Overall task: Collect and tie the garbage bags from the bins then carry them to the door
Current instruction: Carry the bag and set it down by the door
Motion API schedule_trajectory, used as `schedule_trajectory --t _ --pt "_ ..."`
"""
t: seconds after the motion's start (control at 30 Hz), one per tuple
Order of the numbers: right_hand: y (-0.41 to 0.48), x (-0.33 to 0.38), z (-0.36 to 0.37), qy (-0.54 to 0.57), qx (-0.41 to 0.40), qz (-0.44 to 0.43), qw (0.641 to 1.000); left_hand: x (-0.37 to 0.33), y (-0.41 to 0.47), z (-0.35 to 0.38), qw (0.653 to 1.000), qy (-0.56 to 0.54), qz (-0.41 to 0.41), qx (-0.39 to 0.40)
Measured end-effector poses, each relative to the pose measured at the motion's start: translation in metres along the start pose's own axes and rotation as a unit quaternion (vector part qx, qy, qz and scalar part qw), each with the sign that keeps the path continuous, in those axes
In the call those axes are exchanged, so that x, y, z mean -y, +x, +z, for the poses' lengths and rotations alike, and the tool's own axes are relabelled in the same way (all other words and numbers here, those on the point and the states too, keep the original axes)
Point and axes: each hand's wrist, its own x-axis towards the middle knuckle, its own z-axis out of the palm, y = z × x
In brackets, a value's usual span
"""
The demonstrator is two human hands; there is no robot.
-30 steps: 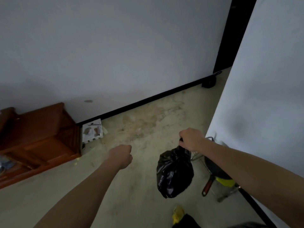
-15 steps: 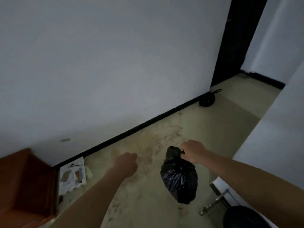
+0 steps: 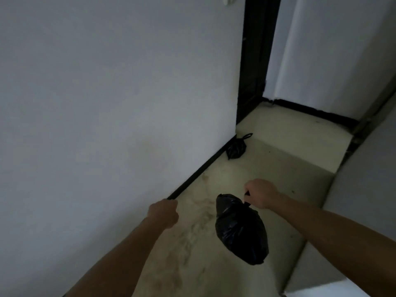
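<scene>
My right hand (image 3: 260,192) grips the knotted top of a tied black garbage bag (image 3: 241,229), which hangs in the air below it over the floor. My left hand (image 3: 164,212) is held out in front at the left, fingers curled into a fist with nothing in it. Farther ahead, a second tied black garbage bag (image 3: 235,149) lies on the floor against the wall's black baseboard, close to the dark door frame (image 3: 254,61).
A white wall (image 3: 117,103) runs along the left with a black baseboard (image 3: 199,170). A white wall corner (image 3: 364,189) juts in at the right. The stained beige floor (image 3: 278,168) forms a corridor between them toward the doorway.
The view has moved forward along the corridor. The wooden furniture, the paper on the floor and the bin at the right have left the frame. The bag on the floor is nearer.
</scene>
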Motion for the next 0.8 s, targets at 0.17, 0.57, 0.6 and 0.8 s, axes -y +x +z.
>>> schedule_trajectory --t 0.17,0.57,0.6,0.8 --pt "0.083 -0.046 -0.046 0.039 -0.011 0.048 0.998 -0.033 0.122 -0.061 0.998 -0.008 0.056 0.014" --pt "0.346 -0.191 -0.080 0.104 0.033 0.050 0.993 -0.150 0.401 -0.132 0.997 -0.047 0.034 0.047" --pt "0.365 -0.200 -0.086 0.097 0.041 0.044 0.993 -0.157 0.415 -0.140 0.996 -0.061 0.033 0.048" --pt "0.485 -0.232 -0.103 0.056 0.085 -0.019 0.995 -0.157 0.521 -0.157 0.993 -0.101 0.001 0.063"
